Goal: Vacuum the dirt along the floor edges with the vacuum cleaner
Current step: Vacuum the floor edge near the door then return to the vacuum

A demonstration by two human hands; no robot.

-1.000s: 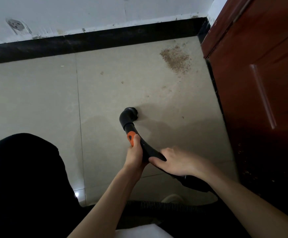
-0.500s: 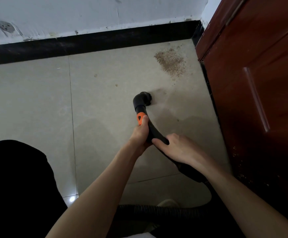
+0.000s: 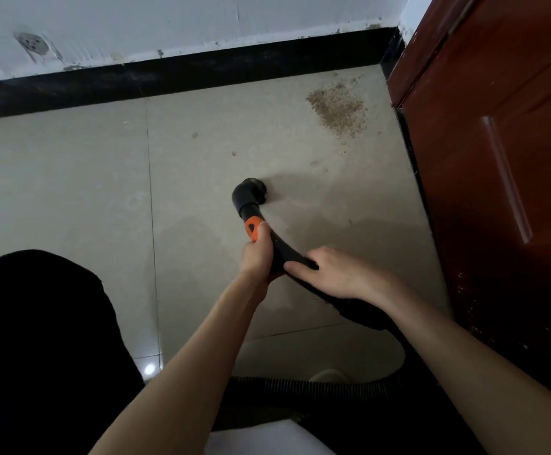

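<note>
The left hand (image 3: 257,254) grips the vacuum wand (image 3: 279,249) just behind its orange button, brush nozzle (image 3: 249,195) on the tile floor (image 3: 70,178). The right hand (image 3: 336,274) holds the wand further back. The dirt pile (image 3: 338,110) lies at one o'clock, beside the wooden door (image 3: 497,159).

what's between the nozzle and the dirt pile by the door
Nothing visible. Bare tile lies between the nozzle and the dirt pile, with only a few stray specks. The door stands to the pile's right, not in the path.

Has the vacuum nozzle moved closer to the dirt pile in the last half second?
No. The vacuum nozzle has pulled back from the dirt pile, toward the person.
</note>
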